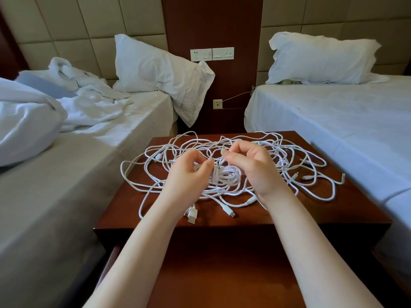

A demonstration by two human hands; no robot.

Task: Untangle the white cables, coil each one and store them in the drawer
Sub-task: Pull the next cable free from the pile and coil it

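A tangle of white cables (pixel 295 161) is spread across the top of a dark wooden nightstand (pixel 347 210). Several plug ends lie near the front edge, one of them a white USB plug (pixel 191 215). My left hand (pixel 189 174) is above the middle of the pile, its fingers curled round a small coiled bundle of cable (pixel 226 175). Just to the right, my right hand (pixel 251 165) pinches cable strands at the same bundle with curled fingers. Below the front edge the drawer (pixel 222 274) stands pulled open, with my forearms over it.
An unmade bed (pixel 55 174) with a rumpled duvet and pillow lies on the left, a made bed (pixel 333 121) on the right. The nightstand stands in the narrow gap between them. Wall sockets (pixel 211 54) sit on the wooden panel behind.
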